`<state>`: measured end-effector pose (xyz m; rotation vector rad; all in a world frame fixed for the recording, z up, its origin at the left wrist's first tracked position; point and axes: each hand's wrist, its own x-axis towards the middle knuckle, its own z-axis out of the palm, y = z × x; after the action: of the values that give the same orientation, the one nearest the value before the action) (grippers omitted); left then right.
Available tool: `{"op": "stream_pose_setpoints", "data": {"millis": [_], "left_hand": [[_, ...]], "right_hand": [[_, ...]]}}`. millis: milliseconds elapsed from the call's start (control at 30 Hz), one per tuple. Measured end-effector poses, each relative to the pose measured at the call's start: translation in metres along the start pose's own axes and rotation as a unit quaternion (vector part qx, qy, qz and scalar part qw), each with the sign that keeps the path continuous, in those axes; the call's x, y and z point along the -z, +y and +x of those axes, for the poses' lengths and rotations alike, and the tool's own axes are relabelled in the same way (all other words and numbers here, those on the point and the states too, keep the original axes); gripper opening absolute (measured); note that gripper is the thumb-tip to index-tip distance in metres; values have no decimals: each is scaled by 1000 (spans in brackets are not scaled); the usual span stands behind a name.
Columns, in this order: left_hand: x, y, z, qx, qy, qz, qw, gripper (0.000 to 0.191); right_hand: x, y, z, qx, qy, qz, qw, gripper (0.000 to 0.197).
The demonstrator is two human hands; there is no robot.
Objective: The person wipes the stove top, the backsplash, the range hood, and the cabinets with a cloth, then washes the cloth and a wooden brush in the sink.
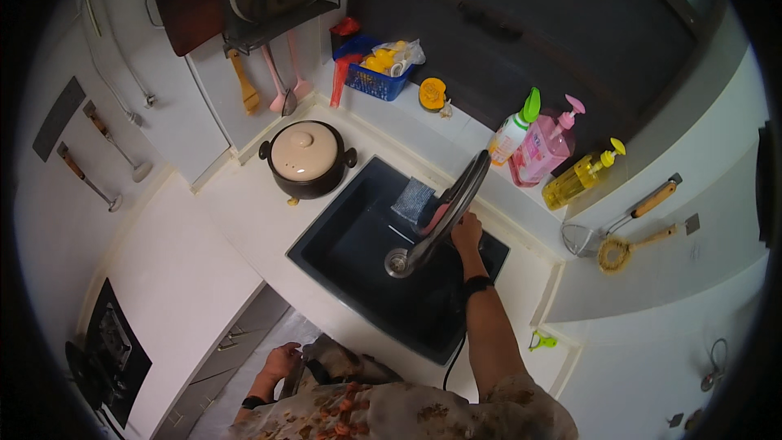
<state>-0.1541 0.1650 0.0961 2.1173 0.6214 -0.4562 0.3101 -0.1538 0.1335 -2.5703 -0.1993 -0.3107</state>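
My right hand (467,231) reaches over the dark sink (342,244), close beside the tall curved faucet (449,214). Its fingers are partly hidden behind the faucet, so whether they grip anything is not visible. Just past the faucet, a grey-blue scouring cloth (413,200) hangs at the sink's back edge, with a pink item (435,218) partly covered beside it. Below the faucet's end lies the round metal drain (398,263). My left hand (282,359) is low by my body, its fingers curled, in front of the counter edge; no object shows in it.
A lidded clay pot (303,159) stands left of the sink. On the ledge are a blue basket (379,82), a cut pumpkin (432,95), a spray bottle (512,134), a pink pump bottle (540,150) and a yellow pump bottle (571,183). A green peeler (542,341) lies at right.
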Motion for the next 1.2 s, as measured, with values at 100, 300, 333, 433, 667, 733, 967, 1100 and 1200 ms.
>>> {"op": "stream_pose_setpoints", "data": {"millis": [100,300,333,433,667,733,967,1100,1200], "left_hand": [[8,34,18,-28,-13,51,998,30],[28,75,42,-48,1,110,993,30],[33,80,46,-52,-8,114,992,29],[37,71,63,-103,43,85,990,25],[86,99,152,-291,140,144,935,31],[96,106,182,-327,149,172,917,34],[102,157,266,-275,-4,233,933,58],[107,142,272,-273,-55,365,888,82],[110,143,273,-271,-70,402,872,81]], "right_hand": [[16,9,1,5,-13,-34,999,28],[25,15,-19,49,39,73,995,38],[26,16,-28,93,79,90,988,41],[49,22,-50,45,22,67,996,44],[173,-19,4,0,114,200,973,32],[201,-68,39,15,86,266,960,31],[229,-204,182,-21,13,351,936,33],[185,-222,253,-171,1,518,838,39],[165,-225,298,-221,33,592,774,38]]}}
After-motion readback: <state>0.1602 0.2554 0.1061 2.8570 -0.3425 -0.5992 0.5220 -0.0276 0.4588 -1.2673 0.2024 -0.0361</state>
